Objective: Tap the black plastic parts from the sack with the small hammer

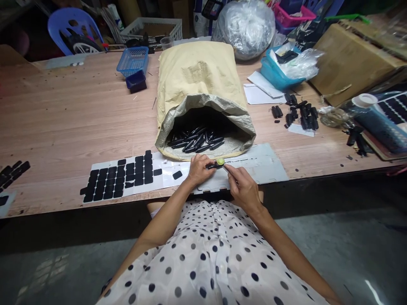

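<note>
My left hand [199, 168] is closed around a slim black plastic part [212, 166] at the table's near edge. A small yellow-green piece [220, 161] sits at that part's right end. My right hand [243, 188] is closed in a pinch on a thin tool [227, 170] whose tip meets the green piece. Just beyond my hands an open tan sack [199, 80] lies on its side, with several black parts [199, 142] in its mouth. To the left lies a white sheet of black pads [119, 176].
A pale backing sheet [263, 163] lies under my hands. A pile of finished black parts [300, 114] is at the right, near a teal bin [275, 74] and a cardboard box [349, 63]. A blue basket [133, 61] stands at the back left.
</note>
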